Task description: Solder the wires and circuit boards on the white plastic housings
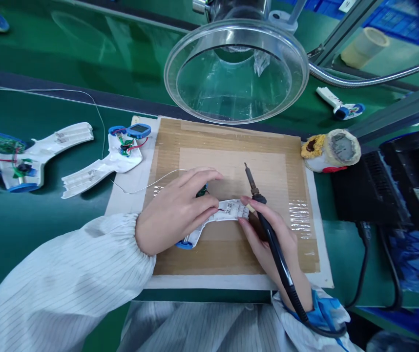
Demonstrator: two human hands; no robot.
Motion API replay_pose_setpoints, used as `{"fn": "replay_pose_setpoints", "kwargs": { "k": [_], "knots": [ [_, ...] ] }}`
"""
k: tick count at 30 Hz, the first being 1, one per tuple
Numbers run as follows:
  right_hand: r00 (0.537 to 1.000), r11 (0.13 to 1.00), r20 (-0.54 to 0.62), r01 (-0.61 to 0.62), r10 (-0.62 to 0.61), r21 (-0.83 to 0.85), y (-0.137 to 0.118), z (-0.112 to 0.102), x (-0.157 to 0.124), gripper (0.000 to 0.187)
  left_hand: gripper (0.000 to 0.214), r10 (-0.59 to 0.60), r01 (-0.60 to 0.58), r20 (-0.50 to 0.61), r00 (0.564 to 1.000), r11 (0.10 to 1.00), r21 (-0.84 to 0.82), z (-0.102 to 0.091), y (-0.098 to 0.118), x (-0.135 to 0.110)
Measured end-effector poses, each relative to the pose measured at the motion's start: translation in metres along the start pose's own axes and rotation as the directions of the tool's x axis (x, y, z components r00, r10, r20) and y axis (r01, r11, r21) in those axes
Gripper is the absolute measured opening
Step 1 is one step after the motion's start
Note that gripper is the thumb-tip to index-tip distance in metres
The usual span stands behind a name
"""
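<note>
Bending our fingers over a white casing (233, 209), we work at the middle of a brown cardboard mat (231, 256), which lies on a white sheet (323, 249) on the green bench (8, 230). Our left hand (178, 208) covers much of the casing, its thumb and a fingertip drawn close together beside a thin dark wire (221, 209); we cannot tell whether they pinch it. Our right hand (273, 239) grips a soldering iron (277, 254), its tip pointing up and away from us, clear of the casing, while our thumb and forefinger meet the casing's right end. A blue round part (185, 244) shows at the casing's lower left end, below our left hand. Thin pale wire (158, 178) curves over the mat's left edge. To our left lies another casing (116, 161) with a blue-framed display (138, 130), and farther left a third casing (53, 146). Beyond the mat, we have a round transparent hood (237, 90); to the right, a yellow sponge (314, 145) sits against a container (342, 148), near a black box (363, 188).
</note>
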State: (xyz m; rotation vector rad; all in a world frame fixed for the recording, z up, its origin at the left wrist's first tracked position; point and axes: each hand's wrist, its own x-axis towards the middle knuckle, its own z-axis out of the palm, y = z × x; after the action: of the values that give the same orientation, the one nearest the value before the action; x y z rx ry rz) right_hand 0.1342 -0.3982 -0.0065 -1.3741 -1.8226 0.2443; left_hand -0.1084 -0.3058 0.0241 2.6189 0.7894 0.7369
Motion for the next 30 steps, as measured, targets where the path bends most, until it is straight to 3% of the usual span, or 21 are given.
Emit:
{"fn": "replay_pose_setpoints", "kwargs": {
  "k": [7, 16, 23, 27, 30],
  "knots": [
    [1.0, 0.999, -0.002, 0.02, -0.019, 0.05, 0.0, 0.001, 0.001, 0.055, 0.02, -0.206, 0.184, -0.101, 0.973, 0.964, -0.192, 0.015, 0.013, 0.004],
    [1.0, 0.999, -0.006, 0.002, -0.002, 0.037, 0.0, 0.001, 0.001, 0.054, 0.019, -0.22, 0.21, -0.004, 0.975, 0.935, -0.286, 0.008, 0.007, 0.001],
    [0.999, 1.0, -0.038, 0.003, -0.003, -0.005, -0.005, -0.001, 0.002, 0.054, 0.019, -0.206, 0.197, -0.002, 0.978, 0.938, -0.285, 0.008, 0.005, 0.0],
    [0.995, 0.999, -0.102, 0.008, -0.005, 0.035, -0.012, 0.003, 0.004, 0.061, 0.018, -0.209, 0.202, 0.008, 0.978, 0.935, -0.293, 0.007, 0.005, 0.0],
    [0.996, 0.998, -0.089, -0.006, 0.012, 0.063, -0.017, 0.008, 0.007, 0.061, 0.017, -0.214, 0.208, 0.016, 0.977, 0.928, -0.308, 0.006, 0.005, 0.0]
  ]
}}
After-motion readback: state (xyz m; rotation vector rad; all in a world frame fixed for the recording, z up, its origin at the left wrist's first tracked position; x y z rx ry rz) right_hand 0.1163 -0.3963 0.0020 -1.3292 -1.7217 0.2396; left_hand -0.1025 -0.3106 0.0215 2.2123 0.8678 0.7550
